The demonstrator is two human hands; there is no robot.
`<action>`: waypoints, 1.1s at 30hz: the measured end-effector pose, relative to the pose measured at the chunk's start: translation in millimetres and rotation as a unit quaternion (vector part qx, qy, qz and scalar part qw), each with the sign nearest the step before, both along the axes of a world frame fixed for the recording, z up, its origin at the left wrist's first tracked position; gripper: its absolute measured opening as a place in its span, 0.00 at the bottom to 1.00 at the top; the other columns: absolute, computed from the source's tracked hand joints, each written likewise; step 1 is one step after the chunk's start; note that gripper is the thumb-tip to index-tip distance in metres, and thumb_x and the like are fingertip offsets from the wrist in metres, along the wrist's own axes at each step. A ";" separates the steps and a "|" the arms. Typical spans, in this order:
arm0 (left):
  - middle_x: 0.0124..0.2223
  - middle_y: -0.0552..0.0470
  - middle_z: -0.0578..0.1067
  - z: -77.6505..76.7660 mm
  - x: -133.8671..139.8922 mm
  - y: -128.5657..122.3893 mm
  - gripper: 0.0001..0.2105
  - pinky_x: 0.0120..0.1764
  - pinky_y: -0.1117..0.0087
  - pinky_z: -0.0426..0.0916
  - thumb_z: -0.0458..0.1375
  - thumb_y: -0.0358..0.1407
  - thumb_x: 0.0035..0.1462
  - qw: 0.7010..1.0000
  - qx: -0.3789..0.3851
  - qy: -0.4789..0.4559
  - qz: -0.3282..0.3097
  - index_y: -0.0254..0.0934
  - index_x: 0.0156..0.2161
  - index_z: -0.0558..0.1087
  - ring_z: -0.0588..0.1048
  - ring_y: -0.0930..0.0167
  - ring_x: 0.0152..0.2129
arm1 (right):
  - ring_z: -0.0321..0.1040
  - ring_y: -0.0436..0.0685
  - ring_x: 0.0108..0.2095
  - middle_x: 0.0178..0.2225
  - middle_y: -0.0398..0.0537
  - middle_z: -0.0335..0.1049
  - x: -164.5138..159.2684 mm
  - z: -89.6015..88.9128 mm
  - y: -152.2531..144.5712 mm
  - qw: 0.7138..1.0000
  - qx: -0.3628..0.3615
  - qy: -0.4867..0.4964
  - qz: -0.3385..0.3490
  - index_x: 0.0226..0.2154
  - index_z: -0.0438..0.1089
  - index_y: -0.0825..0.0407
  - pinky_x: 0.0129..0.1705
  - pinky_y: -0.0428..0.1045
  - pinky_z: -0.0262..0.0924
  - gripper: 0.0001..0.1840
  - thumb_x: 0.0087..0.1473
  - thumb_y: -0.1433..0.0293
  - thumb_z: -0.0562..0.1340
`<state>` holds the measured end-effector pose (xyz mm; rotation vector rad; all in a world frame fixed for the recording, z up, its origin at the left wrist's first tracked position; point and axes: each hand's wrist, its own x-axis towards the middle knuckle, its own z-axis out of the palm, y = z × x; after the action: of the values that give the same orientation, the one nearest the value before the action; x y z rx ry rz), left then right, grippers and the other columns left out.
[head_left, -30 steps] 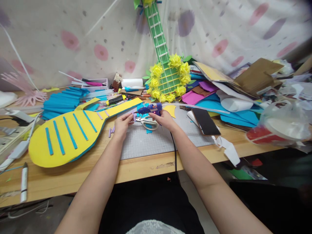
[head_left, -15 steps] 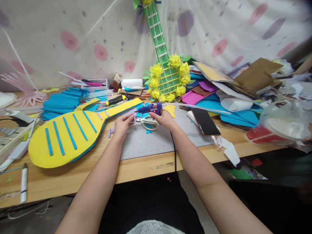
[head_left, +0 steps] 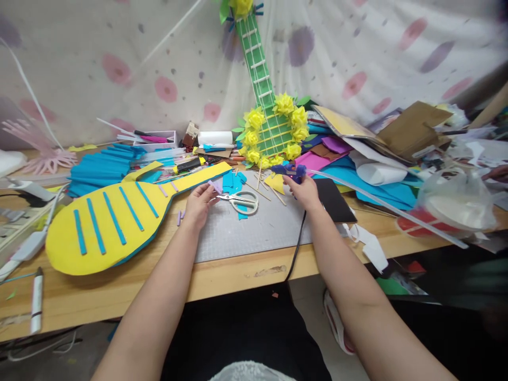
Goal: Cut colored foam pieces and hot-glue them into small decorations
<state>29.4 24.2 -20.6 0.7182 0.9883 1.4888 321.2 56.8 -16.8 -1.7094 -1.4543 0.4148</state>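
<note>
Your left hand (head_left: 200, 203) pinched a small purple strip (head_left: 216, 186) beside the neck of the yellow paper guitar (head_left: 115, 219), which already carried several blue strips and two purple ones; more lay loose. Your right hand (head_left: 304, 189) gripped the glue gun (head_left: 288, 170) over the grey mat (head_left: 257, 227). Scissors (head_left: 242, 201) and sticks lay between.

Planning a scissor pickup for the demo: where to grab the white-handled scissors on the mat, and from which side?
Grip the scissors at the white handle loops, coming from the right and above. They lie flat on the grey cutting mat, blades pointing left toward the left hand, which holds a purple strip. The loops face the open mat; the right hand holds the glue gun, so it would need freeing first.
</note>
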 end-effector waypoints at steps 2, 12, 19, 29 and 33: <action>0.27 0.52 0.75 -0.2 0.1 0.6 0.13 0.31 0.72 0.69 0.67 0.36 0.37 1.000 0.001 -0.013 -0.002 0.34 0.30 0.71 0.74 0.74 0.26 | 0.70 0.59 0.34 0.35 0.57 0.74 9.9 -6.9 -0.3 0.999 -0.008 -0.034 -0.035 0.40 0.71 0.56 0.38 0.52 0.61 0.28 0.45 0.51 0.59; 0.26 0.53 0.74 1.7 -2.1 0.8 0.07 0.32 0.73 0.69 0.63 0.32 0.44 0.999 0.001 -0.042 0.032 0.34 0.29 0.70 0.74 0.75 0.26 | 0.69 0.61 0.41 0.40 0.59 0.72 1.8 -6.4 -8.7 0.986 -0.103 -0.122 -0.052 0.44 0.70 0.57 0.42 0.52 0.59 0.27 0.49 0.54 0.58; 0.26 0.54 0.74 0.4 -1.9 0.6 0.08 0.34 0.72 0.69 0.64 0.32 0.43 0.999 0.001 -0.047 0.010 0.34 0.29 0.69 0.73 0.76 0.25 | 0.62 0.67 0.50 0.47 0.68 0.65 -0.7 18.5 -30.3 0.941 -0.177 -0.278 -0.069 0.47 0.64 0.65 0.49 0.54 0.55 0.34 0.45 0.55 0.62; 0.26 0.55 0.72 -2.1 -1.7 1.4 0.11 0.38 0.71 0.67 0.65 0.36 0.41 0.999 0.030 -0.019 0.011 0.35 0.27 0.67 0.72 0.77 0.26 | 0.69 0.61 0.34 0.32 0.57 0.73 -16.5 37.0 -37.3 0.930 -0.188 -0.310 0.060 0.31 0.71 0.54 0.33 0.51 0.58 0.18 0.45 0.56 0.61; 0.25 0.56 0.71 -5.3 -1.5 4.3 0.11 0.39 0.71 0.67 0.64 0.38 0.42 0.998 0.051 -0.006 0.031 0.35 0.26 0.66 0.70 0.78 0.24 | 0.68 0.60 0.28 0.22 0.56 0.69 -21.9 35.8 -37.4 0.891 -0.285 -0.334 0.119 0.18 0.69 0.53 0.30 0.51 0.56 0.26 0.47 0.49 0.56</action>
<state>27.9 28.5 -25.9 0.7575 0.9382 1.6043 299.3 19.4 19.0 -2.2867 -2.2157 0.4321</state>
